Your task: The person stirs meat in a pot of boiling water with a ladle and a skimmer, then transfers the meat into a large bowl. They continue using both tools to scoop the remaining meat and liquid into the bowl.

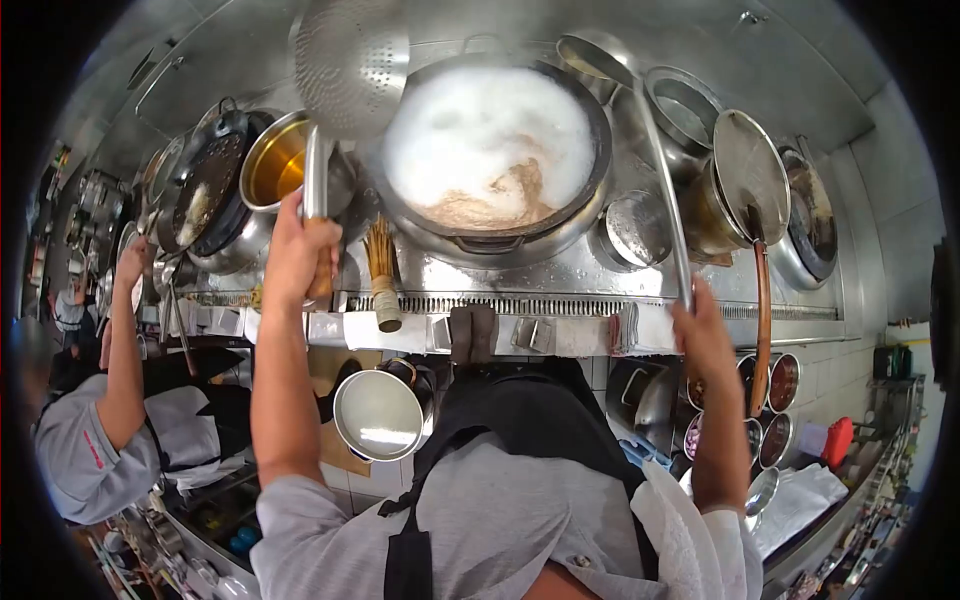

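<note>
My left hand [297, 255] is closed around the wooden handle of a perforated skimmer [352, 65], raised upright over the left edge of a large wok [603, 175]. White foam [480, 135] fills most of that wok, with brownish liquid [500, 205] showing near its front. On the right, my right hand [703, 330] grips the long metal handle of a ladle [597, 58], whose bowl is beyond the wok's back right rim. Beside my left hand, a bamboo brush [383, 285] lies on the stove's front edge.
A pot of amber oil [277, 165] stands left. At right are a mesh strainer [750, 165], a metal bowl [685, 105] and a round tin [638, 228]. A co-worker [110, 430] works at far left. A white pot [378, 415] sits below the counter.
</note>
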Action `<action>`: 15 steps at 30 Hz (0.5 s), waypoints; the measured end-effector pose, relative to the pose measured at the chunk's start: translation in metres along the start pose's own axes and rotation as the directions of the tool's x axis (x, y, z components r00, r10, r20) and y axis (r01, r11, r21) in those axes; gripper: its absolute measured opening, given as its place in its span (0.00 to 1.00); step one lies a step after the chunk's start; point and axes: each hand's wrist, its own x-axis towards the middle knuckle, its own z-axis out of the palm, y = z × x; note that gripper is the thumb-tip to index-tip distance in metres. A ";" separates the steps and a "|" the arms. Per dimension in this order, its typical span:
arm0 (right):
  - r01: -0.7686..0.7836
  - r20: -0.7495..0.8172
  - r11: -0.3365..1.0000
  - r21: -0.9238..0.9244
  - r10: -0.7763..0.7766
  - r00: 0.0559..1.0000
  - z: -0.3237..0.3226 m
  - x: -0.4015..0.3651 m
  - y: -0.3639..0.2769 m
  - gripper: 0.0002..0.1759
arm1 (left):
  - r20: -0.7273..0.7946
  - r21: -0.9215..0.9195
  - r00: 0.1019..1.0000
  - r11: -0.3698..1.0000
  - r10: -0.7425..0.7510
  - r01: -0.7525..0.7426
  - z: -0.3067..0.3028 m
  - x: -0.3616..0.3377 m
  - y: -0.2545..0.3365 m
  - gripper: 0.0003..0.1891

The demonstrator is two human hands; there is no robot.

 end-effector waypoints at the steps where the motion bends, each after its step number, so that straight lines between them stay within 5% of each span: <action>1: 0.108 0.074 0.994 -0.003 -0.108 0.991 -0.007 0.018 -0.024 0.31 | 0.003 0.068 1.000 0.998 -0.008 0.008 -0.003 0.010 0.004 0.33; 2: 0.215 0.144 0.977 0.004 -0.214 0.966 -0.013 0.037 -0.048 0.31 | 0.009 0.137 1.000 0.991 -0.014 0.012 -0.006 0.022 0.010 0.33; 4: 0.203 0.230 0.976 -0.081 -0.180 0.956 -0.015 0.072 -0.089 0.31 | 0.060 0.249 0.998 0.968 0.017 -0.031 -0.009 0.047 0.011 0.35; 9: 0.360 0.256 0.782 -0.508 -0.262 0.930 0.009 0.137 -0.130 0.34 | 0.119 0.401 0.993 0.915 0.003 -0.051 0.003 0.083 0.006 0.34; 13: 0.289 0.307 0.864 -0.412 -0.167 0.937 0.020 0.158 -0.111 0.32 | 0.219 0.463 0.947 0.880 -0.234 0.110 0.011 0.106 -0.007 0.32; 15: 0.247 0.324 0.897 -0.367 -0.125 0.938 0.014 0.154 -0.097 0.31 | 0.259 0.314 0.930 0.933 -0.261 0.175 0.022 0.104 -0.013 0.25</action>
